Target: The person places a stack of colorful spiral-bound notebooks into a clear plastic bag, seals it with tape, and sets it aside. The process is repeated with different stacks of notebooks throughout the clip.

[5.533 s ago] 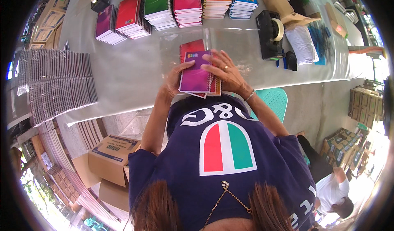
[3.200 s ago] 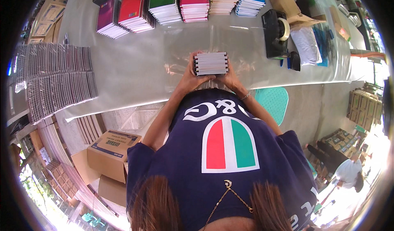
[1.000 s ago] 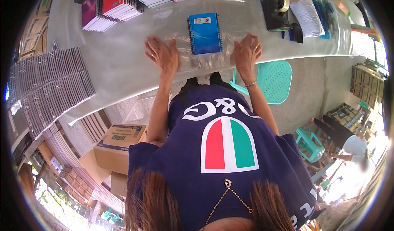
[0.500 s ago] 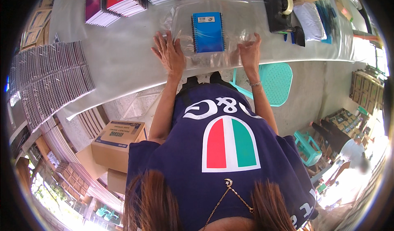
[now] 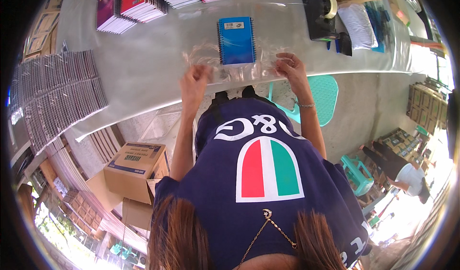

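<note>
The blue spiral notebook (image 5: 236, 41) lies flat on the bench (image 5: 143, 64), inside a clear plastic sleeve (image 5: 230, 66), straight ahead of the person and between the two hands, its long axis running away from the body and its wire binding on the left side. The left hand (image 5: 194, 80) pinches the near left edge of the sleeve, and the right hand (image 5: 289, 68) pinches its near right edge, both closed on the film and not on the notebook. The two hands sit about equally near the notebook's near end, one on either side.
</note>
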{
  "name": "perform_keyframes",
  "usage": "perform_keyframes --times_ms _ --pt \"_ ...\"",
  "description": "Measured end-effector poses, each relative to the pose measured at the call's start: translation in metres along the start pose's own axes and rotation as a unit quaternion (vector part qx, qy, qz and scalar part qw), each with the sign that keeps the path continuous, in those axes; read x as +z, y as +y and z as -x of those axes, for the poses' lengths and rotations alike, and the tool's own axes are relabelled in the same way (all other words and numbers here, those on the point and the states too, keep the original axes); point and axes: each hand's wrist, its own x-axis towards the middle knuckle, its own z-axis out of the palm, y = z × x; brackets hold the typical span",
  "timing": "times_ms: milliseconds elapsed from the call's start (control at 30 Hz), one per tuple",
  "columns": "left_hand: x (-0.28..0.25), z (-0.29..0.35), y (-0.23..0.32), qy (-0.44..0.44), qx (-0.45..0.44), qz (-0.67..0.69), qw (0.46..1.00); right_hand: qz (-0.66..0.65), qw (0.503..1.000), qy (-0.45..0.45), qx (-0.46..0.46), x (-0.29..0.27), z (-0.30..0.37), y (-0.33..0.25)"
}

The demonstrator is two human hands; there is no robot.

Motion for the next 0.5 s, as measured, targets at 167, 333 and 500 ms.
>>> perform_keyframes --times_ms 167,333,500 --pt "0.024 0.027 0.0 -0.306 -0.208 0.362 0.856 -0.097 0.994 -0.005 0.046 -0.005 -0.002 0.003" --pt "0.053 0.025 -0.014 -0.19 -0.201 0.549 0.789 -0.001 1.0 -0.016 0.019 -0.007 0.0 -0.007" --pt "0.039 0.012 -0.022 0.058 -0.128 0.495 0.858 0.101 0.995 -0.008 -0.027 -0.011 0.0 -0.009"
